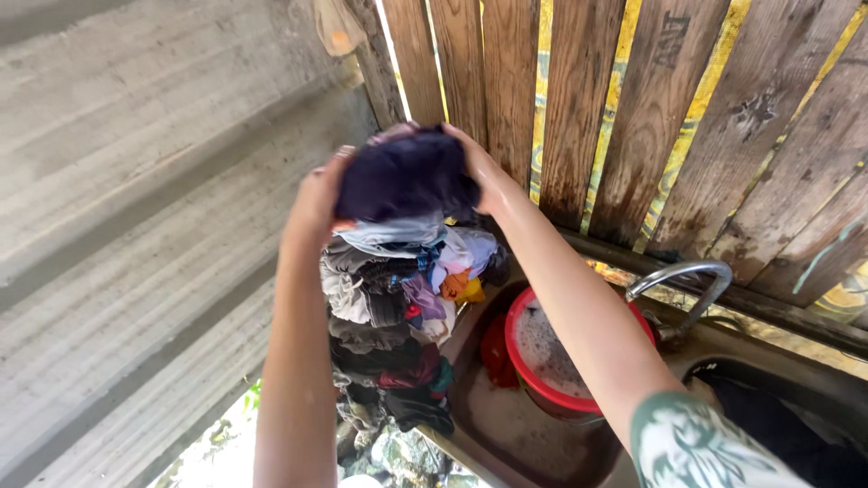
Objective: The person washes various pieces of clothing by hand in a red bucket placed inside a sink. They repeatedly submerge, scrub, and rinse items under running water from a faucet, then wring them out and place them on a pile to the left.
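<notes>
While both hands' grip clasps dark cloth (405,176) | clothes pile (398,307) below | red basin (542,357)

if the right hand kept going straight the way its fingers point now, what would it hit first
The right hand points left, into the dark purple cloth it already grips. Beyond that, the left hand on the cloth's other side would likely come next, though depth is hard to judge.

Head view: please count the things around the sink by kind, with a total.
Hands: 2, left, right
Dark cloth held by both: 1
Pile of wrung clothes: 1
Red basin: 1
Tap: 1
Total: 6
</notes>
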